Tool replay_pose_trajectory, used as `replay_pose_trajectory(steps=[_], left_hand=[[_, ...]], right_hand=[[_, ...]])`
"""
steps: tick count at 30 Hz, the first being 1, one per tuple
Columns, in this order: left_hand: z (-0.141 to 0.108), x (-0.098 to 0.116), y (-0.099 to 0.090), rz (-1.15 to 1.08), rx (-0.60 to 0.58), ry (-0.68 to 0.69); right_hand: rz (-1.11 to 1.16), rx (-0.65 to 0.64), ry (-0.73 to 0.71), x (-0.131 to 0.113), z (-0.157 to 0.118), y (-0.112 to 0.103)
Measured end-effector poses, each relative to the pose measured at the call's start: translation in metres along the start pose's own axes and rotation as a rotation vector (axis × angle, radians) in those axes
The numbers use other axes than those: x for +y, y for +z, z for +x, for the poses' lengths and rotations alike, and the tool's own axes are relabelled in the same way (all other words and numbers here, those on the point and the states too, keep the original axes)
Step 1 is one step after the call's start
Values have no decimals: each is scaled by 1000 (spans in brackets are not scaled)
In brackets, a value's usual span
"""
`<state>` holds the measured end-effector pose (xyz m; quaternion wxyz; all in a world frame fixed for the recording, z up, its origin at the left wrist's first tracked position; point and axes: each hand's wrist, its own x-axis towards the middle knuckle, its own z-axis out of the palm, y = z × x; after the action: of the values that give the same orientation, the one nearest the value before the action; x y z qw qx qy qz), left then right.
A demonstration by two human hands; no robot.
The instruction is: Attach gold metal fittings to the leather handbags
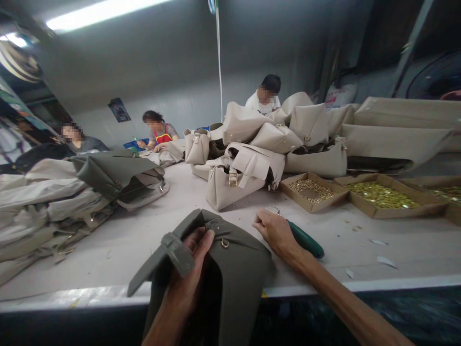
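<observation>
My left hand (pixel 196 252) grips a dark grey-green handbag (pixel 239 259) by its upper edge, thumb outside and fingers inside the opening. A strap (pixel 160 262) of the bag crosses over near that hand. On the bag's face, right of my thumb, sits a small gold ring (pixel 224 243). My right hand (pixel 273 230) is closed low over the table, its fingertips pressed together; whatever they hold is hidden. Beside it lies a tool with a green handle (pixel 306 240); its metal end (pixel 275 210) shows partly behind the hand.
Beige bags (pixel 234 185) are heaped ahead, more bags (pixel 54 206) at left. Cardboard trays of gold hardware (pixel 313 206) (pixel 382 211) stand at right. Small scraps (pixel 387 262) lie on the table (pixel 230 211). Several people (pixel 158 132) work across and to the left.
</observation>
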<state>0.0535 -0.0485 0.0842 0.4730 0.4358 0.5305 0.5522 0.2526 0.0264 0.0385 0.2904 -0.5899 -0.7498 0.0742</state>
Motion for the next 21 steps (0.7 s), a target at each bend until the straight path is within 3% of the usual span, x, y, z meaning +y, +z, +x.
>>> replay_pose_trajectory(steps=[3,6,8,10,12,14,16,18,21], left_hand=[[-3,10,-5,-102,-227,-64],[-10,22,-17,118,-221,64],[-16,30,-25,450,-79,212],[-21,38,-28,757,24,459],[-22,44,-26,948,11,755],[-16,46,-21,1052,-92,985],[-3,45,-17,1125,-226,1095],[13,42,-14,1165,-339,1090],[30,41,-12,1133,-451,964]], right_hand=[[-61,-53,5,24,0,9],[-96,-73,22,34,1,13],[-101,-70,23,39,1,13],[-92,-52,10,41,0,8],[-77,-14,-1,38,-5,-1],[-59,50,-1,23,-16,-15],[-20,132,-12,-5,-34,-32],[67,215,-74,-44,-55,-44],[212,239,-281,-98,-80,-46]])
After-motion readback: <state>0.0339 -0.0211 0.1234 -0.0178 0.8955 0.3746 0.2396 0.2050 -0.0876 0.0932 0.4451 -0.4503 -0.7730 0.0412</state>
